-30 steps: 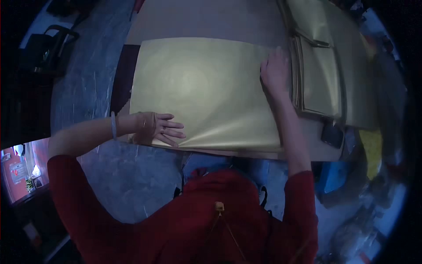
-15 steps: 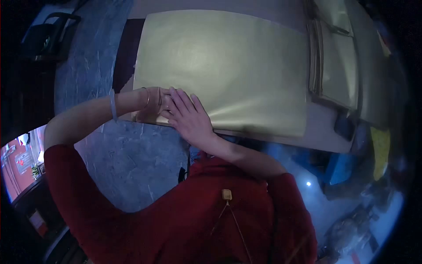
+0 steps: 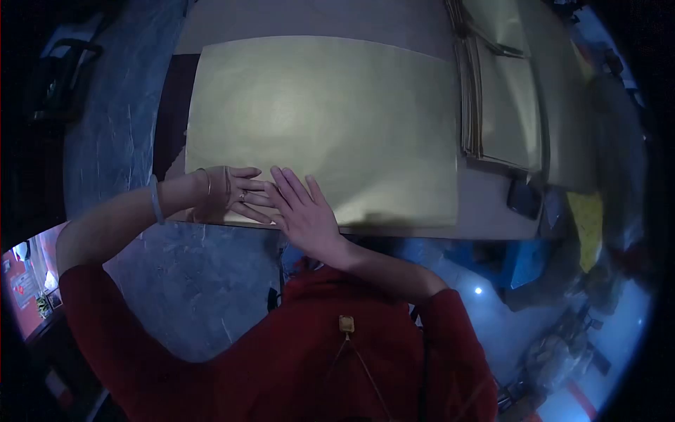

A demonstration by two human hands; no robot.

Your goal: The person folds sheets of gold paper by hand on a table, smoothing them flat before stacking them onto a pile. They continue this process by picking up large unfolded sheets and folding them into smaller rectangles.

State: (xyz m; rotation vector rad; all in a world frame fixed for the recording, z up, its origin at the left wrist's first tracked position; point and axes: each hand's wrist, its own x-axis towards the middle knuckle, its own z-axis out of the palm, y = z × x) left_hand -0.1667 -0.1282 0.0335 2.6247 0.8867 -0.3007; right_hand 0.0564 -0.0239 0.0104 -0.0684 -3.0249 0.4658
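both hands sit at the near-left corner of the gold sheet (image 3: 320,119), right by the bench's near edge. left hand (image 3: 228,195) lies flat, fingers pointing right, pinning the corner; nothing pinched that i can see. right hand (image 3: 304,211) is open, palm down, fingers splayed toward the far-left, fingertips meeting the left's fingers. neither grip is closed on anything, both just press the sheet. the sheet spreads away from the hands to the far and right, long axis along the bench's near edge, near edge almost flush with it, covering most of the bench (image 3: 394,24). right of it, just beside its right edge, a stack of gold sheets (image 3: 506,112). a dark phone-like thing (image 3: 524,199) sits near the bench's near-right corner. nothing lies on the sheet ahead of the hands.
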